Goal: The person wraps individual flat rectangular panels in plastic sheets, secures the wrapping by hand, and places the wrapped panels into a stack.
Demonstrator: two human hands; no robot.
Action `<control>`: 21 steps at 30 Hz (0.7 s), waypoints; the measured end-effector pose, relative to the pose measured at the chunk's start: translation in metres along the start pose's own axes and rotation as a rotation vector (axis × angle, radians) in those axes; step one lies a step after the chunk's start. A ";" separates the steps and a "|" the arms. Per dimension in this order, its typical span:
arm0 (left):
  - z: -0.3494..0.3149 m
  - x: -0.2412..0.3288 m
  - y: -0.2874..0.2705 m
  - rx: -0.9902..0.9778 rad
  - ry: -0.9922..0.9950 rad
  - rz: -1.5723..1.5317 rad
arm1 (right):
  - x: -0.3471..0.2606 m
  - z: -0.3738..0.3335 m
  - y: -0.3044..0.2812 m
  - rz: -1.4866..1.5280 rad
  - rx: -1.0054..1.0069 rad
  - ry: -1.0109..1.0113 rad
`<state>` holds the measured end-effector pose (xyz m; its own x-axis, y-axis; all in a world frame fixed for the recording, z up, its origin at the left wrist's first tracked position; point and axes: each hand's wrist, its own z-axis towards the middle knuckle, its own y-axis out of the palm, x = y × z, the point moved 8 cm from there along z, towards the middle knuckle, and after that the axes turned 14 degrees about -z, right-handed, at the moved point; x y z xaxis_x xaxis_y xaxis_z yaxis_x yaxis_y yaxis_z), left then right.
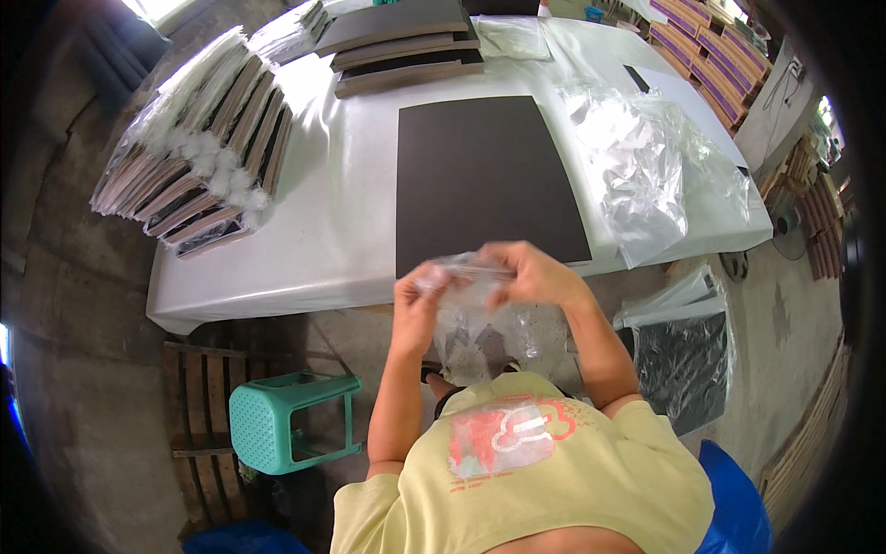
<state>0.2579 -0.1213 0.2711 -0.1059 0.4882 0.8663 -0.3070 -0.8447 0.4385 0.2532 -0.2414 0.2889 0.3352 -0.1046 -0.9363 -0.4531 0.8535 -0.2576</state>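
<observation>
Between my two hands, just over the table's near edge, a clear plastic bag (471, 277) is gathered and hangs down toward my body. My left hand (420, 295) pinches its left side, and my right hand (526, 275) grips the right side; both are slightly smeared by motion. Beyond them a large black board (480, 175) lies flat on the table, its near edge partly hidden behind my hands. To the right of the board is a loose pile of clear plastic bags (637, 175).
The table (332, 212) has a pale cover. Stacked boards (406, 46) stand at its far side, and a tall pile of plastic-wrapped boards (203, 148) leans at the left. A green stool (291, 420) is on the floor at left; a wrapped black sheet (683, 360) lies at right.
</observation>
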 end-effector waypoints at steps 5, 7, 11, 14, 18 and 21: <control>-0.006 -0.009 -0.076 0.468 -0.141 -0.726 | -0.025 -0.024 -0.010 0.040 -0.286 -0.389; -0.019 0.002 -0.149 0.582 0.011 -0.699 | -0.031 -0.041 -0.038 0.495 -0.110 -0.424; -0.042 0.073 -0.180 0.591 0.388 -0.348 | 0.026 -0.084 -0.087 0.643 0.068 -0.243; -0.043 0.090 -0.144 0.554 0.310 -0.574 | 0.066 -0.108 -0.108 0.609 0.602 0.194; -0.045 0.071 -0.160 0.022 0.236 -0.379 | 0.060 -0.089 -0.123 0.886 0.483 0.013; -0.023 0.077 -0.104 0.006 0.154 -0.301 | 0.042 -0.065 -0.117 0.647 0.131 -0.148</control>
<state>0.2603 0.0091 0.2871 -0.1531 0.7430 0.6516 -0.3412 -0.6585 0.6708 0.2663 -0.3790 0.2636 0.1439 0.5115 -0.8471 -0.4998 0.7764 0.3839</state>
